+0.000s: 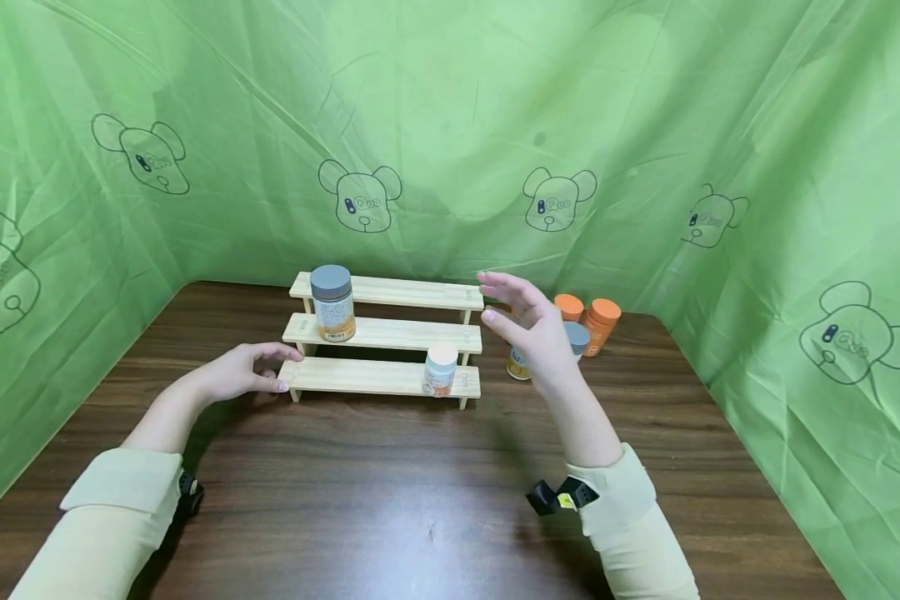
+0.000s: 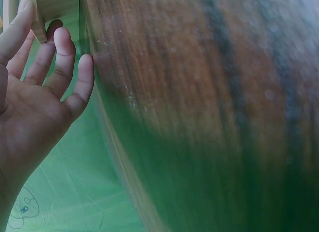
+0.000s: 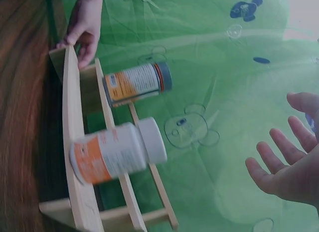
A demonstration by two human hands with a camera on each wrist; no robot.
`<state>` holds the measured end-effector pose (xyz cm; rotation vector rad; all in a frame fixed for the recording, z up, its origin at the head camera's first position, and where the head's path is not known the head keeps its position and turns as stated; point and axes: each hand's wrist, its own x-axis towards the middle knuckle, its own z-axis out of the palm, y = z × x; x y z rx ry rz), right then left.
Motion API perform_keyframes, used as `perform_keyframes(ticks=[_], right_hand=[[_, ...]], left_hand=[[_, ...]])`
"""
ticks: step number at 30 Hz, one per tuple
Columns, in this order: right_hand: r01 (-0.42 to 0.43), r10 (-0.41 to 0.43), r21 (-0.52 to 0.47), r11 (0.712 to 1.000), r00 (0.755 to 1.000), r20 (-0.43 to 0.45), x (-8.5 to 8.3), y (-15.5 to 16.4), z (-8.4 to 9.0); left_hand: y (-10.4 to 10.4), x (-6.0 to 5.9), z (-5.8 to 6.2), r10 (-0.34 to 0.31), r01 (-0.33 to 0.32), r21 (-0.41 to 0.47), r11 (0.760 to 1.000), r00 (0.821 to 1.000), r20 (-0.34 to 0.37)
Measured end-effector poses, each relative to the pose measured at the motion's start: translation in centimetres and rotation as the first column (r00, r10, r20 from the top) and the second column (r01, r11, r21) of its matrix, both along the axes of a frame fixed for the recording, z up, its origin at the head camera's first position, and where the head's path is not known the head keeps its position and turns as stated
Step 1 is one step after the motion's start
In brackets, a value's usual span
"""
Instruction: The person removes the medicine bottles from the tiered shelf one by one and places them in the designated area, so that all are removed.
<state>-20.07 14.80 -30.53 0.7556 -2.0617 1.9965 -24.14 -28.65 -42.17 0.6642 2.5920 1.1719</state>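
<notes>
The left hand (image 1: 243, 372) rests loosely on the near-left end of the long stepped rack (image 1: 382, 337), while the spread, empty right hand (image 1: 528, 325) hovers off its right end, nearer the bottles (image 1: 585, 325).

Three views: one head cam, two wrist cams.
Head cam looks forward and down from above the near table (image 1: 420, 500) edge, taking in the whole wooden rack (image 1: 386, 337) and both hands at mid range. Left wrist cam sits very close to the left hand (image 2: 35, 107), rolled sideways, tabletop blurred, rack corner (image 2: 55, 5) just in frame. Right wrist cam, also rolled, faces the rack (image 3: 75, 157) from its right end, near. All three share the rack's left end.
</notes>
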Motion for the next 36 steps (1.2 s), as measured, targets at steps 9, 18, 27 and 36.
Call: perform_keyframes(ticks=[9, 18, 27, 36], right_hand=[[-0.076, 0.075, 0.03, 0.997, 0.997, 0.034, -0.2, -3.6, -0.6], [-0.126, 0.118, 0.088, 0.988, 0.989, 0.083, 0.8, -6.5, 0.8], [-0.14, 0.128, 0.132, 0.981, 0.987, 0.097, -0.8, -8.8, 0.3], [-0.183, 0.158, 0.144, 0.973, 0.973, 0.17, -2.2, -10.8, 0.0]], left_hand=[[0.0, 0.1, 0.1, 0.007, -0.007, 0.003, 1.0, 1.0, 0.019], [-0.1, -0.1, -0.1, 0.016, -0.016, -0.02, 1.0, 1.0, -0.001], [-0.1, -0.2, -0.1, 0.015, -0.014, -0.021, 1.0, 1.0, 0.01], [-0.2, -0.5, -0.5, 0.023, -0.023, -0.05, 0.998, 1.0, -0.001]])
